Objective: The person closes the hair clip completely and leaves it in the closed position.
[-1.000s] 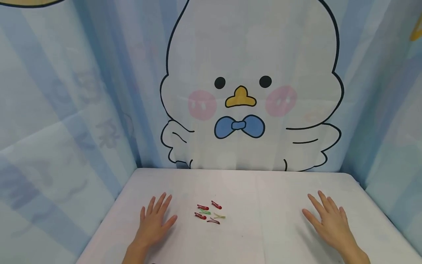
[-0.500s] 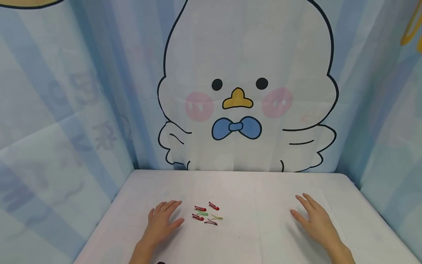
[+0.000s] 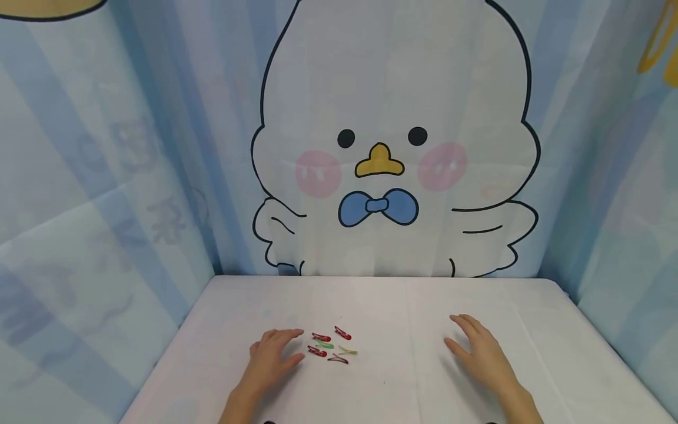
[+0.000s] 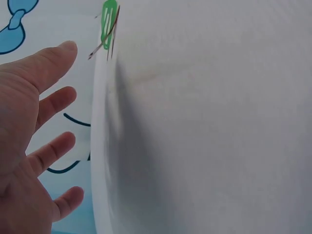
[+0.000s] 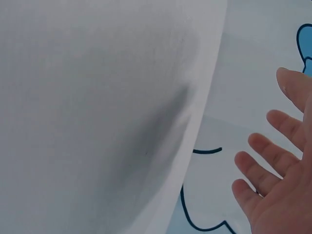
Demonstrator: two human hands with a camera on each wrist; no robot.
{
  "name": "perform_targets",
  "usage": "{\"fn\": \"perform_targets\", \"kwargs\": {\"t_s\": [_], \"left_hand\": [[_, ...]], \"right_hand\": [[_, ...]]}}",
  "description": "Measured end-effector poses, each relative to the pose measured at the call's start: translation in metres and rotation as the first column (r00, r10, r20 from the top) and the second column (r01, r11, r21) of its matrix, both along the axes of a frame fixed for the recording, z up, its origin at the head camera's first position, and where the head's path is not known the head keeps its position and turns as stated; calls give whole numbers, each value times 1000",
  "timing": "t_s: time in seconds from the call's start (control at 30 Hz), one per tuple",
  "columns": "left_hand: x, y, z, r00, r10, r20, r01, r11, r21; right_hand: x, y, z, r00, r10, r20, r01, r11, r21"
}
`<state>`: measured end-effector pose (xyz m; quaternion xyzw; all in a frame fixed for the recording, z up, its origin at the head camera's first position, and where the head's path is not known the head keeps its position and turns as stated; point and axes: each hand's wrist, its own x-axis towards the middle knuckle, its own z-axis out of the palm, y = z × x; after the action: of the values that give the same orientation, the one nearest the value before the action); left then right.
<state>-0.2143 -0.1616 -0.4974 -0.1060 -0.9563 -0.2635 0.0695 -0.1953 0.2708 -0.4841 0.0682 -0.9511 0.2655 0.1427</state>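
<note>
Several small snap hair clips lie in a loose cluster left of the table's middle in the head view. Among them are a green hair clip (image 3: pixel 325 345), a yellow-green hair clip (image 3: pixel 348 350), a dark red hair clip (image 3: pixel 338 358) and a red hair clip (image 3: pixel 342 333). Just left of the cluster, my left hand (image 3: pixel 271 362) hovers with fingers spread and holds nothing. The left wrist view shows the green hair clip (image 4: pixel 108 22) beyond the thumb. My right hand (image 3: pixel 481 356) is over the right half of the table, its palm empty in the right wrist view.
The white-covered table (image 3: pixel 392 306) carries the clips. Behind it hangs a blue and white curtain (image 3: pixel 381 247) printed with a cartoon bird, and more curtain closes in both sides.
Both hands have moved inward: the left to the right, up to the clips, and the right to the left. The head view has shifted slightly. The clips lie in the same arrangement.
</note>
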Motion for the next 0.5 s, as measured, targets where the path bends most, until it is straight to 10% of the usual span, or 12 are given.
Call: {"fn": "perform_targets", "kwargs": {"t_s": [0.5], "left_hand": [[-13,17,-3,997,-57,57,56,998,26]], "right_hand": [[-9,-31,2,999,30,-36,-32,998,-52]]}}
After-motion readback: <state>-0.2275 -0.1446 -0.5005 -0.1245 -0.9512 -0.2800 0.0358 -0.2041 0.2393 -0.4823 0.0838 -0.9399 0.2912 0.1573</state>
